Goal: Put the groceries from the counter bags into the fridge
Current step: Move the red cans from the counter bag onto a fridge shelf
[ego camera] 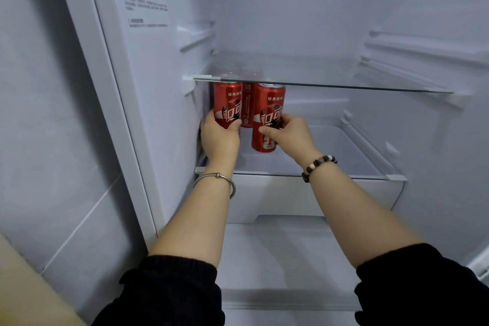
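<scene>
Both my arms reach into the open white fridge [291, 21]. On the left end of the lower glass shelf [312, 167] stand three red cola cans. My left hand [218, 137] grips the left can [227, 99] around its lower half, close to the fridge's left wall. My right hand [289, 132] holds the right can [267, 103] at its middle, thumb across the front. A third red can [247, 106] stands behind, showing in the gap between the two.
An upper glass shelf [330, 79] hangs just above the can tops. A white drawer [304, 201] sits below the lower shelf. Ribbed shelf rails [423, 45] line the right wall. The shelf's right part is bare. A tan surface [23, 286] shows at the bottom left.
</scene>
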